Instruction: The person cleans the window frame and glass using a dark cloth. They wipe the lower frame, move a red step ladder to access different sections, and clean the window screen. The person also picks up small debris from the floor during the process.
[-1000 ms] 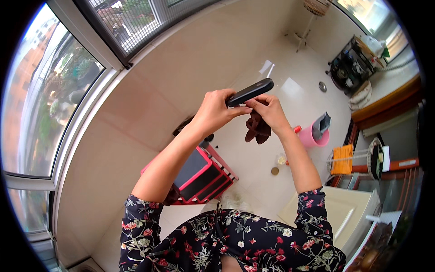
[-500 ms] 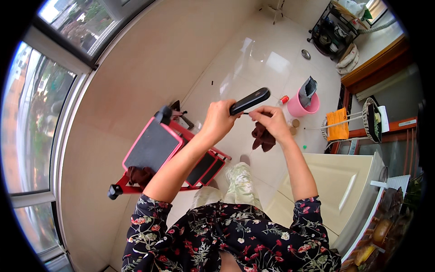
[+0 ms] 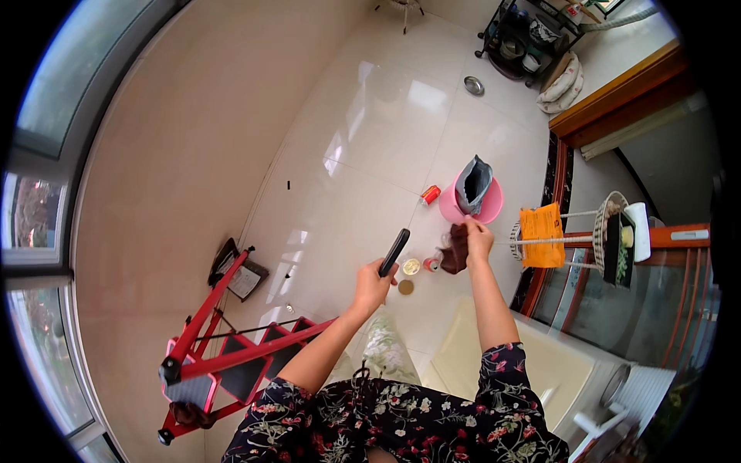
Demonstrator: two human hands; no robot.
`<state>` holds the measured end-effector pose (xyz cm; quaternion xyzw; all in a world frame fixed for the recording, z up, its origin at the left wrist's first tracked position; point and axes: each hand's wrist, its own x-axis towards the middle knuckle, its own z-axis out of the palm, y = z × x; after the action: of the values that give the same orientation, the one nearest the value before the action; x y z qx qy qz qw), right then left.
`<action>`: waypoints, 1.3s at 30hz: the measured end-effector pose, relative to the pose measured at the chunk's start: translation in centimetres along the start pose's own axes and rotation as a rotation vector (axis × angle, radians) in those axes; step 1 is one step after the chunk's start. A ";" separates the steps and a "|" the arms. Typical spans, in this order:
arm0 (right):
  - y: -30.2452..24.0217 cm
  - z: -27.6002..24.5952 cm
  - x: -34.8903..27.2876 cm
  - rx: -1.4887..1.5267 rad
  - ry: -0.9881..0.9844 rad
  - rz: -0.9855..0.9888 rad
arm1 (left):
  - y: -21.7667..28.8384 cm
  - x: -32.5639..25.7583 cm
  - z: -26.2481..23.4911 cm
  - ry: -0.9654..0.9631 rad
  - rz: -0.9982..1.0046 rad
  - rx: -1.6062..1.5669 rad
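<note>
High above the tiled floor (image 3: 363,147), a long black flat object (image 3: 394,251) is clamped at its lower end in the left hand (image 3: 373,287), tilting up and to the right. Just to its right, a dark brown cloth (image 3: 455,248) hangs from the right hand (image 3: 478,235), whose fingers are closed on its upper edge. The two hands are near each other but apart.

Below them on the floor lie a small pale round lid (image 3: 411,266), a brownish disc (image 3: 405,287) and a small red can (image 3: 431,264), close together. Farther off stands a pink bucket (image 3: 488,208) with a grey bag (image 3: 472,184) in it, and a red can (image 3: 430,194) lies just beside the bucket's left side. To the right, an orange cloth (image 3: 540,235) hangs on a wire rack (image 3: 594,231). A red stepladder (image 3: 224,355) stands at lower left, against the beige wall (image 3: 177,139). A cream-coloured worktop (image 3: 556,363) sits under the right forearm.
</note>
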<state>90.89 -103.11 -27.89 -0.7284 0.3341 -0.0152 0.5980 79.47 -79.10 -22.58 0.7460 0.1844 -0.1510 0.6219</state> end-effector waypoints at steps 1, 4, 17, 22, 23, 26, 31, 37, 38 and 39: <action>0.4 -0.2 2.9 0.008 0.084 0.010 | -0.4 1.2 0.9 -0.012 -0.028 0.014; 1.5 0.2 9.8 0.028 0.289 0.035 | -1.5 4.3 2.6 -0.034 -0.098 0.043; 10.0 -0.7 23.8 -0.265 0.218 -0.011 | -7.4 7.8 -0.1 0.143 -0.275 -0.011; 7.4 4.7 19.0 -0.325 0.128 0.033 | -10.0 8.5 -2.1 0.286 -0.340 -0.046; 7.6 5.8 18.2 -0.267 0.074 0.047 | -10.6 8.7 -2.7 0.313 -0.358 -0.035; 11.0 9.3 16.7 -0.537 -0.242 -0.010 | -11.0 9.0 -6.4 0.366 -0.443 -0.012; 6.3 22.9 5.7 -0.613 -0.677 0.172 | -14.4 9.2 -13.4 0.570 -0.639 0.047; 12.5 36.7 1.1 -0.842 -1.130 -0.278 | -26.5 8.7 -19.1 0.755 -0.775 0.085; 13.1 39.5 -0.6 -0.874 -1.191 -0.295 | -28.2 8.6 -20.1 0.809 -0.789 0.090; 14.3 41.7 -1.2 -0.915 -1.246 -0.368 | -30.3 8.7 -20.3 0.863 -0.813 0.085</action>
<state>100.82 -67.43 -51.92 -0.8196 -0.2147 0.4354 0.3043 73.03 -53.58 -49.26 0.6338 0.6853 -0.0673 0.3524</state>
